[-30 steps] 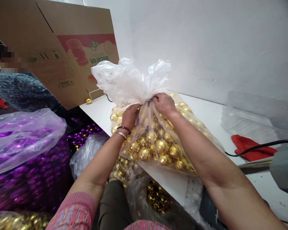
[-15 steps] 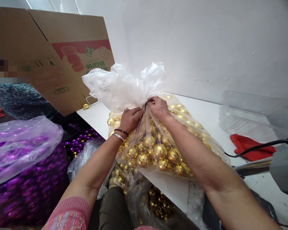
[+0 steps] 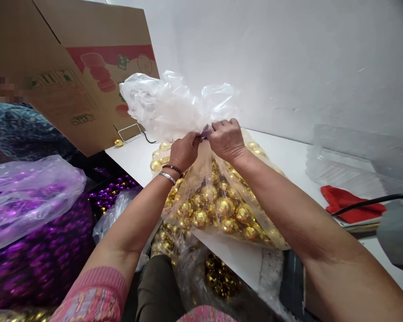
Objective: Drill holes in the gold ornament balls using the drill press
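Observation:
A clear plastic bag point(image 3: 204, 197) full of shiny gold balls lies on the white table, its neck gathered and its loose top fanned out against the wall. Round the neck runs a thin purple tie point(image 3: 206, 131). My left hand point(image 3: 185, 151), with bracelets at the wrist, is closed on the tie from the left. From the right, my right hand point(image 3: 226, 137) is closed on the tie too, its fingers curled. The hands are a small gap apart. Where the tie's ends lie inside the fingers is hidden.
A large cardboard box point(image 3: 87, 103) stands at the back left, beside a person in a blue patterned top point(image 3: 20, 129). Bags of purple balls point(image 3: 36, 241) fill the left. A red cloth point(image 3: 351, 205) and clear plastic trays point(image 3: 342, 165) are at the right.
Both hands have risen a little at the bag's neck. My right hand has turned into a curled grip, and more of the purple tie shows between the hands.

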The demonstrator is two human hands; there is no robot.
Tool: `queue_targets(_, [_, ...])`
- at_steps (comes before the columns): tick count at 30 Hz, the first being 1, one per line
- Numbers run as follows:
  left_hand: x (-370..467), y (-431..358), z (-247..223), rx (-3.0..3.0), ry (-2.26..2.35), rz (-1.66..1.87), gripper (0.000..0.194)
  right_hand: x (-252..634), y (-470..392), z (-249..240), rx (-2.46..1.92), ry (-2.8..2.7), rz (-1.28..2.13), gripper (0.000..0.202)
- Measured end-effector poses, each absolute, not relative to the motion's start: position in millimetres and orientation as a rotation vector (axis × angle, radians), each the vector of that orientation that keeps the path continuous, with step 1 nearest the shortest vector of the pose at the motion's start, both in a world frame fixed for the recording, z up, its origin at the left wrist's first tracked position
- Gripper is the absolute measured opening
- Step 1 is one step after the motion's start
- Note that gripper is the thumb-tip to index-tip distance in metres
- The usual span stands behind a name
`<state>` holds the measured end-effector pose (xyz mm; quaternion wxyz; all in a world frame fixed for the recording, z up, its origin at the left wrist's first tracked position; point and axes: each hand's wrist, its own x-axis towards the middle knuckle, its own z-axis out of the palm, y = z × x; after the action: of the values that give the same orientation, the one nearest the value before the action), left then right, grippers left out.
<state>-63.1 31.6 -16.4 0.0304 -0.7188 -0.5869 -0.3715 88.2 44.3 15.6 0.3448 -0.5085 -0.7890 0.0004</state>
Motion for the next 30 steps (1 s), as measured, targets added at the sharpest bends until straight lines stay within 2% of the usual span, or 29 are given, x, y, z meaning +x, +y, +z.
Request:
queue_targets(4, [-59, 33, -12, -2.216, -1.822, -1.362, 0.02, 87, 39, 18, -1.366, -2.026, 0.056, 0.036])
queue_targets(9, [-46, 35, -11, -2.194, -1.844, -1.465, 0.021, 78, 30, 20, -1.428, -1.988, 0.253, 0.039])
queue_targets(13, [-39, 37, -14, -2.245, -1.749, -1.462, 0.024, 77, 12, 23, -1.449, -1.958, 0.317, 0.038])
queue_targets(20, [-46, 38, -31, -2.394, -1.438, -1.361, 0.016, 80, -7, 15, -1.407, -1.995, 0.289, 0.036])
queue_targets(23, [-47, 39, -30, -2.337, -1.547, -1.408, 0.02, 88, 1, 12, -1.338, -2.011, 0.279, 0.04])
queue_targets(26, [-48, 37, -21, -2.355, -1.698, -1.457, 0.024, 98, 12, 7, -1.309, -2.027, 0.258, 0.056])
queue_targets(30, [-53, 31, -8, -2.488, -1.811, -1.482, 0.031, 103, 19, -2, -1.315, -2.071, 0.195, 0.044])
